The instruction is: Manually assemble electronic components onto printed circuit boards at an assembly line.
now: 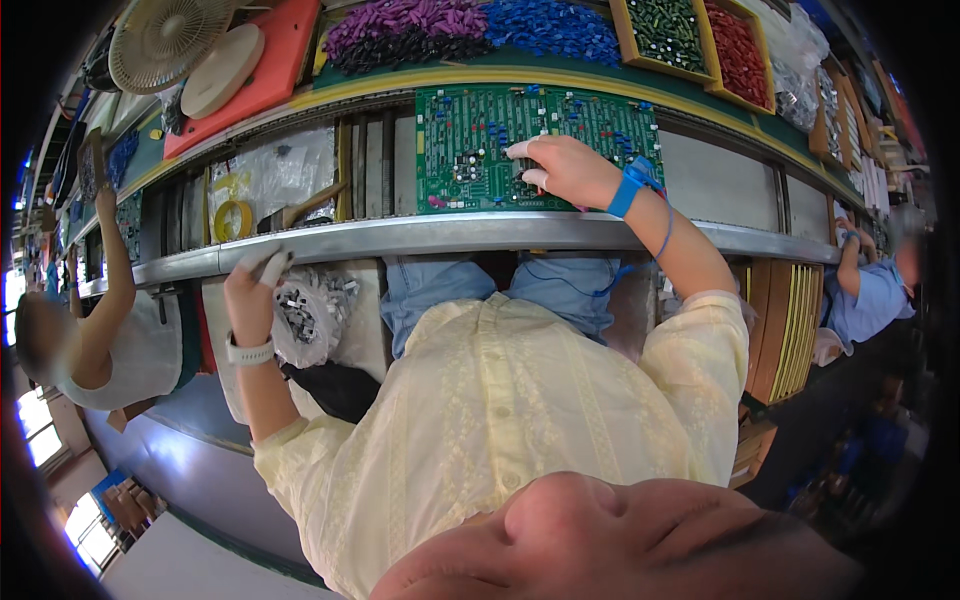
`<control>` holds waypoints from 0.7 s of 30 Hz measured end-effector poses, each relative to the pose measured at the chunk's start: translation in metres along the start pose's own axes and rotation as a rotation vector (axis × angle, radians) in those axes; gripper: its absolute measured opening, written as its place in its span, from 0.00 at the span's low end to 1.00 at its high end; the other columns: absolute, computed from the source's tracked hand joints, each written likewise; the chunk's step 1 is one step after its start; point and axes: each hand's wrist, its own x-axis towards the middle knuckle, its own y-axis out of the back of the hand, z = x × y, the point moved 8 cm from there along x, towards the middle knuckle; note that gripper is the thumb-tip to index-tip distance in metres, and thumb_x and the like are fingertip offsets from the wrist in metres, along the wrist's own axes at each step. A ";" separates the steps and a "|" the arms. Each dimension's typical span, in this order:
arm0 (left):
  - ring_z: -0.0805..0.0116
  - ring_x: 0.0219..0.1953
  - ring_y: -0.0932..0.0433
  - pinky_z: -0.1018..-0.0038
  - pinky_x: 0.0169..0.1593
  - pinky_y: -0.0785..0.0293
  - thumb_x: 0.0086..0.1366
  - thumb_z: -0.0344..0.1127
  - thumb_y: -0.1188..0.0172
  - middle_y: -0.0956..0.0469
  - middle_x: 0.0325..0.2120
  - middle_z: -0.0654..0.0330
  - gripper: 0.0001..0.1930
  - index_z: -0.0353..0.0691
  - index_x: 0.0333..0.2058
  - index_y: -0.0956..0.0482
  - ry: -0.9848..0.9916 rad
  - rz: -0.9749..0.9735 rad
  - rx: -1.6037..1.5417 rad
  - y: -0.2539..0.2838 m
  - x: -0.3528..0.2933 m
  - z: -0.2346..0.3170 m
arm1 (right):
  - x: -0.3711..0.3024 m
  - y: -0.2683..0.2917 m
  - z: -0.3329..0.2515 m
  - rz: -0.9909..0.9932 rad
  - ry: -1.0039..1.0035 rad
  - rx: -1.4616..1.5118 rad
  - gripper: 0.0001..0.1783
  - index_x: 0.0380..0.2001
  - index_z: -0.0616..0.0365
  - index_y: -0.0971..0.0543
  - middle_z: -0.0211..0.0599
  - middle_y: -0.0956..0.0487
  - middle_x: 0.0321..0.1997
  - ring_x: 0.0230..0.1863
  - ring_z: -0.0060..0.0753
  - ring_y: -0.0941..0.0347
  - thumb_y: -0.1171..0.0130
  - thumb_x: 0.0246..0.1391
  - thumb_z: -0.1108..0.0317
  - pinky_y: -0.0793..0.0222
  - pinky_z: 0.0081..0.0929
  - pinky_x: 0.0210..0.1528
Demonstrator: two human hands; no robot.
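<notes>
Green circuit board point(480, 150), wide and crowded with small blue and dark parts, is lying flat on the conveyor line point(420, 235) straight ahead of the person, just beyond the line's grey metal front rail. The right hand point(562, 170) is resting on the board near its middle, fingers curled and pressed together, the white-capped fingertips point(520, 150) touching down among the parts; whether anything small is being pinched between them cannot be told. A blue wrist strap point(630, 187) is circling that wrist, with a thin blue cord trailing down from it toward the lap. The left hand point(252, 290) is hanging below the rail, well apart from the board, its capped fingers bent and lying against the rail's underside just beside a clear plastic bag of small grey parts point(310, 310); whether it is gripping anything cannot be told. A white wristband point(250, 351) is sitting on that wrist. Beyond the board, heaps of purple, black and blue components point(470, 30) are lying along the far shelf, with wooden trays of green and red pieces point(700, 40) to the right. An orange tray point(275, 70) and a small cream fan point(165, 40) are standing at the upper left. Another person's arm point(115, 270) is reaching up to the line on the left, and a person in a blue shirt point(865, 290) is working at the right edge.
</notes>
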 end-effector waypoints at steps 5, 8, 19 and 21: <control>0.76 0.30 0.23 0.82 0.31 0.29 0.56 0.28 0.42 0.20 0.31 0.62 0.13 0.36 0.42 0.23 -0.112 -0.224 0.027 -0.087 0.047 0.050 | 0.002 -0.005 0.003 -0.020 -0.008 -0.057 0.20 0.45 0.61 0.28 0.47 0.25 0.41 0.43 0.49 0.30 0.44 0.46 0.70 0.35 0.37 0.46; 0.71 0.31 0.21 0.78 0.32 0.27 0.55 0.27 0.42 0.20 0.31 0.57 0.13 0.36 0.41 0.23 -0.338 -0.287 0.086 -0.124 0.057 0.071 | 0.004 -0.007 0.003 -0.044 -0.024 -0.052 0.19 0.45 0.61 0.28 0.46 0.25 0.41 0.43 0.48 0.30 0.44 0.46 0.70 0.35 0.37 0.46; 0.56 0.30 0.24 0.66 0.34 0.28 0.51 0.33 0.41 0.23 0.28 0.54 0.08 0.43 0.33 0.21 -0.649 -0.493 0.498 -0.194 0.057 0.095 | 0.007 -0.017 0.000 -0.055 0.004 -0.145 0.18 0.43 0.59 0.27 0.46 0.25 0.41 0.41 0.49 0.28 0.43 0.45 0.72 0.33 0.40 0.44; 0.56 0.30 0.24 0.66 0.34 0.28 0.51 0.33 0.41 0.23 0.28 0.54 0.08 0.43 0.32 0.21 -0.677 -0.503 0.490 -0.196 0.055 0.095 | 0.008 -0.014 0.001 -0.068 0.014 -0.155 0.18 0.42 0.59 0.27 0.45 0.25 0.40 0.41 0.49 0.28 0.42 0.45 0.71 0.32 0.40 0.44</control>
